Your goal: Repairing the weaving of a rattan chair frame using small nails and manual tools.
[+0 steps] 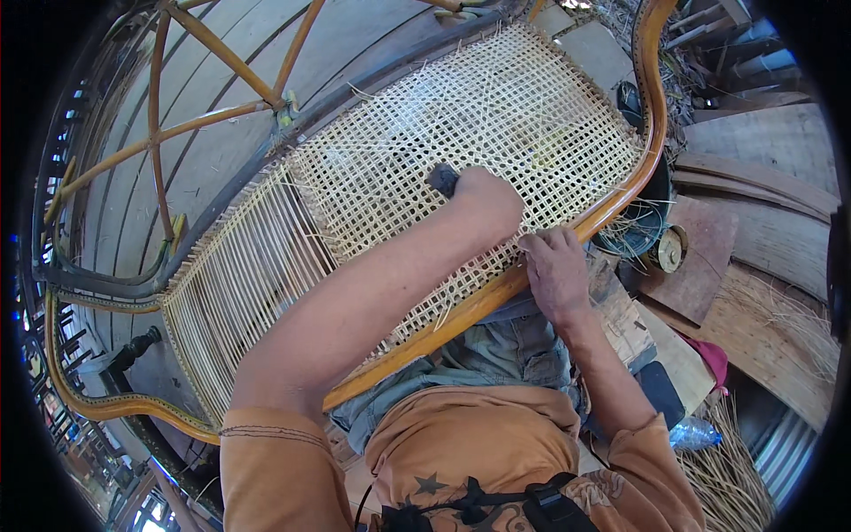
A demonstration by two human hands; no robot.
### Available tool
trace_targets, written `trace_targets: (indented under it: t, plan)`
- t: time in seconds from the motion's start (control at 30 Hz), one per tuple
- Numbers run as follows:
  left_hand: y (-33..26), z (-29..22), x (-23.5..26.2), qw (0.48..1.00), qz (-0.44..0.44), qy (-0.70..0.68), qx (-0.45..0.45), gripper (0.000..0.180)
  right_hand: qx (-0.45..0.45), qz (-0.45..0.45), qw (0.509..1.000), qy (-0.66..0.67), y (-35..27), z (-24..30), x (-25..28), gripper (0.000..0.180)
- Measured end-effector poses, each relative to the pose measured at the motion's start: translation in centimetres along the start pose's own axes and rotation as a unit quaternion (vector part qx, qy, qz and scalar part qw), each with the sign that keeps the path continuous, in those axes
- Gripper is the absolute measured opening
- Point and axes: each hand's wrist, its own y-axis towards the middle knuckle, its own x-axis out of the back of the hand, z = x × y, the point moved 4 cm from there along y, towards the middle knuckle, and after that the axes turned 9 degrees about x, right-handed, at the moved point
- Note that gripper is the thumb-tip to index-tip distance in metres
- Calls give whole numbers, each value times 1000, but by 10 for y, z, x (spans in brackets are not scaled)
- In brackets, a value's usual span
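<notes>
A woven cane panel [461, 97] with an open mesh of pale strands fills much of a curved, honey-brown wooden frame [612, 206]. My left arm reaches across the panel, and my left hand [489, 202] is closed round a dark, blunt-ended tool [442, 180], whose kind I cannot make out. At the frame's near edge, my right hand [558, 270] rests by the wood with fingers bent and pressed together; whatever lies between them is hidden. To the left of the mesh, strands [257, 244] run in one direction only, with gaps between them.
Another frame of crossed rattan poles [213, 113] stands at upper left. On the right are a dark bucket [651, 222] with cane strips, a tin [671, 248], wooden boards [753, 146] and a plastic bottle [694, 434]. Bundled cane [727, 465] lies at lower right.
</notes>
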Motion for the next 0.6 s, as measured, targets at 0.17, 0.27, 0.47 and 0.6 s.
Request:
trace_targets:
  t: [0.17, 0.27, 0.47, 0.6]
  plan:
    - [-12, 23, 0, 997, -3, -39, 59, 28, 56, 41, 997, 31, 10, -10, 0, 12]
    - [-20, 39, -4, 994, -11, -62, 87, 33, 113, 18, 993, 13, 15, -9, 1, 5]
    - [-24, 44, -13, 989, -62, -84, 105, 37, 14, 105, 994, 32, 22, -11, -1, 9]
    - [-33, 63, -18, 979, -74, -125, 142, 39, -57, 77, 995, 39, 13, -6, 7, 11]
